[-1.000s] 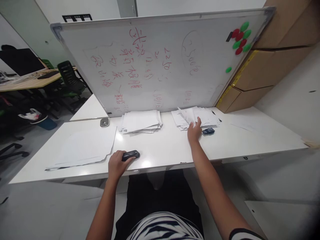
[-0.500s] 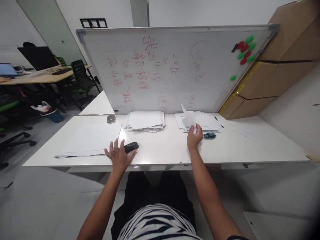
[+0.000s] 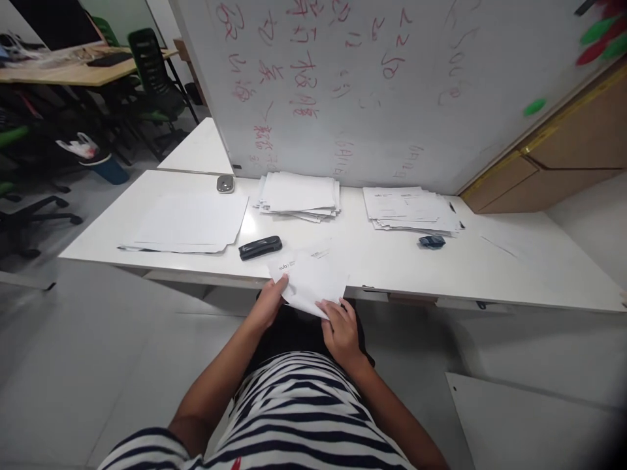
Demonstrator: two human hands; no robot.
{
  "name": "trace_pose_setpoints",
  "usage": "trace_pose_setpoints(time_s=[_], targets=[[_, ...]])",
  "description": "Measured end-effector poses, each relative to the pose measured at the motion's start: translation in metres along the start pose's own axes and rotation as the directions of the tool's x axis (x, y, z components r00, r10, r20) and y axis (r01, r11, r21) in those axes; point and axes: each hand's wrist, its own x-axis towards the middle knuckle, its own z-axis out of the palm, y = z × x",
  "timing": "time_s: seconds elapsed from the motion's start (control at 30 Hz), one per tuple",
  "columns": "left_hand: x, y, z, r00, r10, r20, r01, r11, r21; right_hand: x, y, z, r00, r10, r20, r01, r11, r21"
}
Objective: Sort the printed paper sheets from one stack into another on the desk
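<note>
Both hands hold one white printed sheet [image 3: 313, 279] at the near edge of the white table [image 3: 392, 267]. My left hand [image 3: 270, 301] pinches the sheet's left corner. My right hand [image 3: 341, 329] grips its lower right edge, fingers curled. A black stapler [image 3: 260, 247] lies on the table just left of the sheet, untouched. Two paper stacks sit farther back: one in the middle [image 3: 300, 196] and one to the right [image 3: 411, 209].
A whiteboard [image 3: 372, 85] with red writing leans at the back of the table. Large white sheets [image 3: 191, 222] lie at the left, a small grey object [image 3: 225, 185] behind them, a small dark blue object [image 3: 432, 241] by the right stack. Cardboard boxes [image 3: 563, 163] stand at right, office chairs at far left.
My right hand lifted a sheet off the right stack and brought it to the table's near edge. My left hand left the stapler and took the sheet's left corner. The view tilted down.
</note>
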Motion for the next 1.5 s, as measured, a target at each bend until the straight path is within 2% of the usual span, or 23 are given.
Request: trace_pose_setpoints(time_s=[0.13, 0.23, 0.3, 0.37, 0.43, 0.57, 0.67, 0.83, 0.9, 0.97, 1.03, 1.07, 1.13, 1.2, 1.27, 1.3, 1.33, 1.37, 1.5], targets=[[0.003, -0.013, -0.015, 0.999, -0.039, -0.010, 0.038, 0.998, -0.044, -0.014, 0.007, -0.004, 0.985, 0.097, -0.141, -0.104, 0.994, -0.044], [0.000, -0.027, -0.014, 0.998, -0.017, -0.067, 0.013, 0.998, -0.056, -0.013, 0.005, -0.007, 0.959, 0.162, -0.233, -0.178, 0.983, -0.048], [-0.003, -0.033, -0.009, 0.997, 0.001, -0.080, -0.006, 0.998, -0.061, -0.008, 0.000, -0.009, 0.958, 0.156, -0.240, -0.171, 0.984, -0.043], [-0.009, -0.036, -0.003, 0.999, 0.012, -0.033, -0.014, 0.997, -0.074, 0.001, -0.006, -0.009, 0.974, 0.152, -0.169, -0.162, 0.986, -0.049], [-0.016, -0.035, 0.004, 0.997, 0.019, 0.074, -0.010, 0.993, -0.117, 0.009, -0.012, -0.007, 0.984, 0.175, -0.021, -0.176, 0.982, -0.068], [-0.027, -0.030, 0.015, 0.965, 0.074, 0.250, -0.020, 0.977, -0.213, 0.020, -0.016, 0.002, 0.937, 0.260, 0.234, -0.239, 0.964, -0.112], [-0.029, -0.032, 0.019, 0.966, 0.089, 0.244, -0.057, 0.990, -0.132, 0.022, -0.018, 0.004, 0.911, 0.288, 0.297, -0.270, 0.958, -0.100], [-0.025, -0.037, 0.013, 0.981, 0.161, 0.110, -0.174, 0.977, 0.121, 0.020, -0.015, -0.001, 0.907, 0.241, 0.346, -0.230, 0.970, -0.073], [-0.023, -0.033, 0.007, 0.975, 0.199, 0.100, -0.219, 0.938, 0.271, 0.019, -0.006, -0.005, 0.938, 0.238, 0.254, -0.221, 0.971, -0.092], [-0.022, -0.022, 0.001, 0.951, 0.254, 0.177, -0.307, 0.847, 0.434, 0.021, 0.007, -0.010, 0.952, 0.302, 0.057, -0.296, 0.950, -0.099], [-0.023, -0.005, -0.003, 0.907, 0.297, 0.300, -0.419, 0.720, 0.553, 0.027, 0.019, -0.018, 0.904, 0.407, -0.130, -0.412, 0.911, -0.010], [-0.025, 0.006, -0.003, 0.881, 0.313, 0.355, -0.471, 0.657, 0.589, 0.032, 0.024, -0.024, 0.873, 0.451, -0.185, -0.446, 0.892, 0.073], [-0.029, 0.029, -0.001, 0.826, 0.342, 0.449, -0.563, 0.538, 0.627, 0.047, 0.029, -0.037, 0.842, 0.490, -0.227, -0.433, 0.864, 0.258], [-0.034, 0.053, 0.006, 0.737, 0.396, 0.547, -0.675, 0.419, 0.607, 0.064, 0.029, -0.050, 0.856, 0.461, -0.235, -0.353, 0.852, 0.385], [-0.035, 0.071, 0.013, 0.642, 0.483, 0.596, -0.762, 0.319, 0.563, 0.080, 0.026, -0.059, 0.872, 0.422, -0.247, -0.294, 0.857, 0.424], [-0.033, 0.076, 0.017, 0.612, 0.532, 0.585, -0.781, 0.292, 0.552, 0.086, 0.025, -0.060, 0.875, 0.410, -0.258, -0.278, 0.861, 0.426], [-0.029, 0.079, 0.020, 0.604, 0.572, 0.555, -0.781, 0.288, 0.553, 0.090, 0.025, -0.058, 0.871, 0.408, -0.274, -0.271, 0.864, 0.425], [-0.022, 0.077, 0.022, 0.616, 0.602, 0.508, -0.766, 0.307, 0.564, 0.092, 0.027, -0.054, 0.864, 0.413, -0.289, -0.273, 0.865, 0.422], [0.016, 0.046, 0.017, 0.742, 0.594, 0.311, -0.638, 0.483, 0.600, 0.082, 0.045, -0.017, 0.845, 0.454, -0.282, -0.351, 0.870, 0.346]])
